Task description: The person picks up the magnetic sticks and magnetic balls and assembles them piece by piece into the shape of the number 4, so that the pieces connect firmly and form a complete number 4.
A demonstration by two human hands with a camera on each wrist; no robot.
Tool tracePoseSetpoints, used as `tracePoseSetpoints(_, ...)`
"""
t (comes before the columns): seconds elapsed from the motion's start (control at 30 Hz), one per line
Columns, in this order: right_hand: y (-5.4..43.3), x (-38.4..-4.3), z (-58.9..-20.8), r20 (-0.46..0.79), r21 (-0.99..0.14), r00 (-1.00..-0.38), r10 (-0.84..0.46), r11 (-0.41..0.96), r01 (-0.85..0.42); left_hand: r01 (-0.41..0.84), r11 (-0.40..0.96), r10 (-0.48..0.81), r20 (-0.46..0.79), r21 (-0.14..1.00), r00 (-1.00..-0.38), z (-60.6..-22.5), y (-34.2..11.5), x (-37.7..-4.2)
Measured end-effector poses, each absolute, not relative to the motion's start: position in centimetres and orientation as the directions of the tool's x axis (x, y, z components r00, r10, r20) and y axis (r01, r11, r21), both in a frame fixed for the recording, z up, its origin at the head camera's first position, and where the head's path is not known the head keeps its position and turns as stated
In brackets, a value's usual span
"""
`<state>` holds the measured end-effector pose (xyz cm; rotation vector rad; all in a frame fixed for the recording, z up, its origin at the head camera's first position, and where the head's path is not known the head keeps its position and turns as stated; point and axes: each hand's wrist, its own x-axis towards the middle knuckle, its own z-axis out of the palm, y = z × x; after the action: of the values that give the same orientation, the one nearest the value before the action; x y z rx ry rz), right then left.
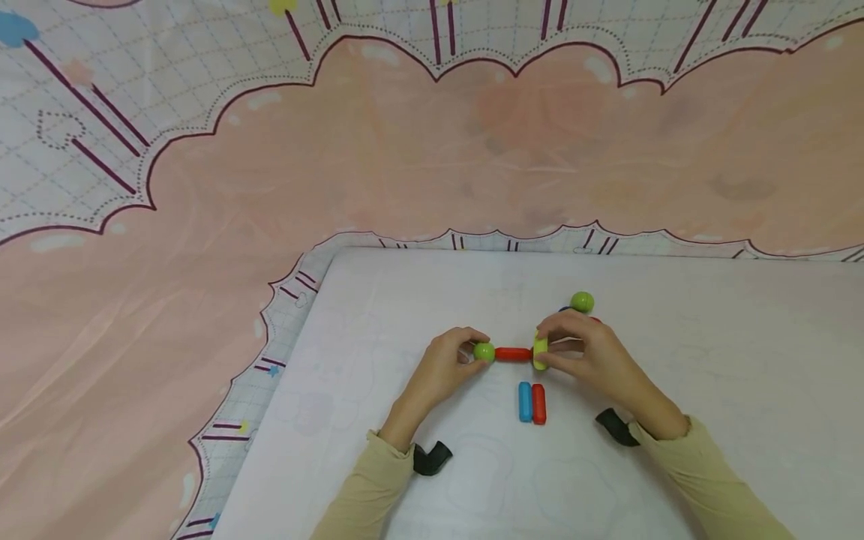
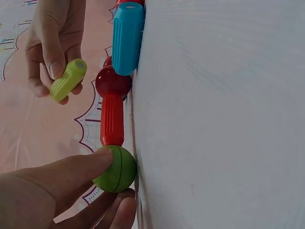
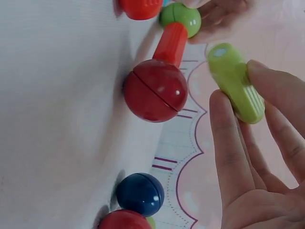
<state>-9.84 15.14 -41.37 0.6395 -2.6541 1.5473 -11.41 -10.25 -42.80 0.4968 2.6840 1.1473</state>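
My left hand (image 1: 439, 367) pinches a green ball (image 2: 116, 169) between thumb and fingers. A red ribbed rod (image 1: 513, 355) is joined to that ball, and a dark red ball (image 3: 156, 90) sits at the rod's other end, mostly hidden in the head view. My right hand (image 1: 590, 346) pinches a short yellow-green rod (image 3: 236, 83) by its sides, raised off the table; its end shows a pale round spot. In the right wrist view this rod is apart from the dark red ball.
A blue rod (image 1: 525, 402) and another red rod (image 1: 538, 403) lie side by side nearer me. Beyond my right hand are a second green ball (image 1: 582, 302), a dark blue ball (image 3: 140, 194) and a red ball (image 3: 125, 222). The white table's edge (image 1: 432, 250) lies at the back.
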Motion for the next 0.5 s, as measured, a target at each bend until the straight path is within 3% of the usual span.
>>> tracePoseSetpoints(0.5,14.4,-11.3,-40.9,0.132,-0.84,-0.938,-0.321,0.466,-0.278,0.233,0.614,0.388,-0.031,0.755,-0.921,-42.8,-10.2,-11.4)
